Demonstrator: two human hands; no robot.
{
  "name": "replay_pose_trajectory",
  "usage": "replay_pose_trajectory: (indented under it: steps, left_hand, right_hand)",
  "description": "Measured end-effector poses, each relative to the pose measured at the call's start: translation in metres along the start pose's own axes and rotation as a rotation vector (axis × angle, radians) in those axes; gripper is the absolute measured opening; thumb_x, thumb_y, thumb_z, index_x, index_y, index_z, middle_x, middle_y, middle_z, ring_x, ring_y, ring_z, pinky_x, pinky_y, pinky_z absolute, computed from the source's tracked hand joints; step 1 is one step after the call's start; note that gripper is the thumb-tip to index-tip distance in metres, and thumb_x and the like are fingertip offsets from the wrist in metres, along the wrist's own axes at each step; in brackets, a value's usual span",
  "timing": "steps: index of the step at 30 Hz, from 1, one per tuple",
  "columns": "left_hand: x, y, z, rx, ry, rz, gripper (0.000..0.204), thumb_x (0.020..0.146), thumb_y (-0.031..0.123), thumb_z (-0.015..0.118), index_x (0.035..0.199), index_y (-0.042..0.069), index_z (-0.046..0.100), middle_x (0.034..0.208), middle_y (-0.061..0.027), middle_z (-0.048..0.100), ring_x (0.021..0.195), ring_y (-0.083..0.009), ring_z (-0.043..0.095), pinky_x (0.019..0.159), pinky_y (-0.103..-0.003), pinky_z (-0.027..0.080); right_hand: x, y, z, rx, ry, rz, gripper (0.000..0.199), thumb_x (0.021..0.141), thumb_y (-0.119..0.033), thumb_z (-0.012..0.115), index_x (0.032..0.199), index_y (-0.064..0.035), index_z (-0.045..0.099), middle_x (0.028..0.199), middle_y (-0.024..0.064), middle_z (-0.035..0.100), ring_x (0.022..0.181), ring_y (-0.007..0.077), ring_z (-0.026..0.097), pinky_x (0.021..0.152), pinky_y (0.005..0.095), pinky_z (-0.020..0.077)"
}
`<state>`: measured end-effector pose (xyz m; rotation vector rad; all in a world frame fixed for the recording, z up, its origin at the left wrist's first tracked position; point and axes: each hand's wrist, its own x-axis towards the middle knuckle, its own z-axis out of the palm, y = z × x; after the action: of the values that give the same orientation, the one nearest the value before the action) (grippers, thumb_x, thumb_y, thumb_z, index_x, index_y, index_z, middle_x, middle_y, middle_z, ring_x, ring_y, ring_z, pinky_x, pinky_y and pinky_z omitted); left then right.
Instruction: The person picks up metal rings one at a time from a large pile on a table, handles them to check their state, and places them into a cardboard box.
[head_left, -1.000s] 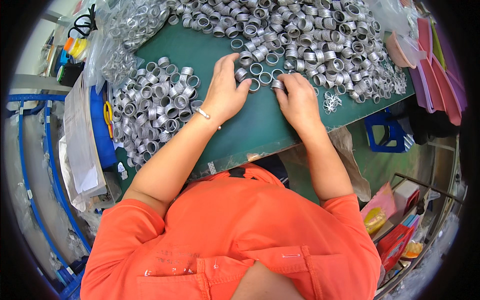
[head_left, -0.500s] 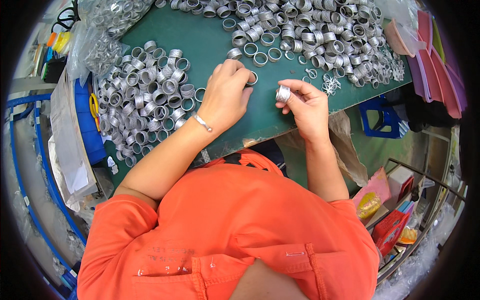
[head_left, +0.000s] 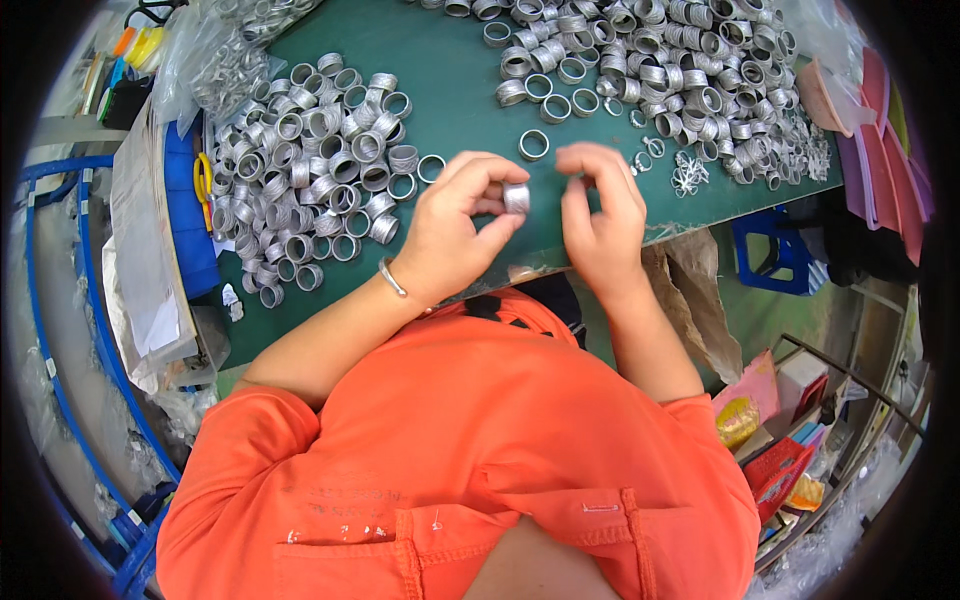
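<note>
While the left hand (head_left: 450, 227) pinched a ribbed metal ring (head_left: 516, 199), the right hand (head_left: 606, 222) was released, fingers parted.
Similar rings (head_left: 300, 174) lay heaped at the tabletop's (head_left: 450, 110) left edge and far-right corner.

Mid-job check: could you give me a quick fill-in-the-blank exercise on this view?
1. The grip holding a metal ring is the person's ____ one.
2. The number of rings visible in the right grip is ____.
3. The tabletop is ____ in colour.
4. The left ring pile is ____ than the upper-right pile.
Missing words: left; zero; green; smaller.
</note>
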<state>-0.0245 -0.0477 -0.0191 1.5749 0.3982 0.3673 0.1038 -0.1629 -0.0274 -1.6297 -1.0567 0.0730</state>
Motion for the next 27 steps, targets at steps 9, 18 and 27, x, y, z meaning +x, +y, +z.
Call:
replay_pose_trajectory:
  steps: [9,18,27]
  left_hand:
    - [-0.004,0.010,-0.011,-0.511,0.033,-0.106,0.042,0.078,-0.007,0.065,0.116,0.002,0.049,0.119,-0.0114,0.054,0.109,-0.0173,0.054,0.093,-0.028,0.046]
    - [-0.002,0.007,-0.005,-0.813,-0.019,-0.200,0.037,0.082,-0.003,0.064,0.116,0.003,0.050,0.118,-0.0158,0.055,0.098,-0.0163,0.059,0.085,-0.027,0.051]
    - [-0.002,-0.002,-0.012,-1.311,-0.170,-0.451,0.022,0.095,0.019,0.050,0.111,0.003,0.053,0.112,-0.0142,0.057,0.097,-0.0185,0.058,0.080,-0.031,0.051]
  right_hand:
    - [0.010,0.017,0.010,-0.195,-0.128,0.107,0.042,0.071,-0.005,0.071,0.110,-0.0077,0.057,0.098,0.0077,0.062,0.091,0.0237,0.058,0.077,0.0331,0.0445]
    - [-0.012,-0.002,-0.009,0.542,0.002,0.347,0.062,0.072,0.012,0.066,0.126,-0.0018,0.041,0.112,0.0116,0.058,0.097,0.0150,0.056,0.079,0.0265,0.0464]
    - [-0.012,-0.008,-0.011,0.719,-0.016,0.366,0.063,0.073,0.013,0.066,0.128,-0.0019,0.039,0.115,0.0145,0.057,0.099,0.0162,0.057,0.082,0.0276,0.0485]
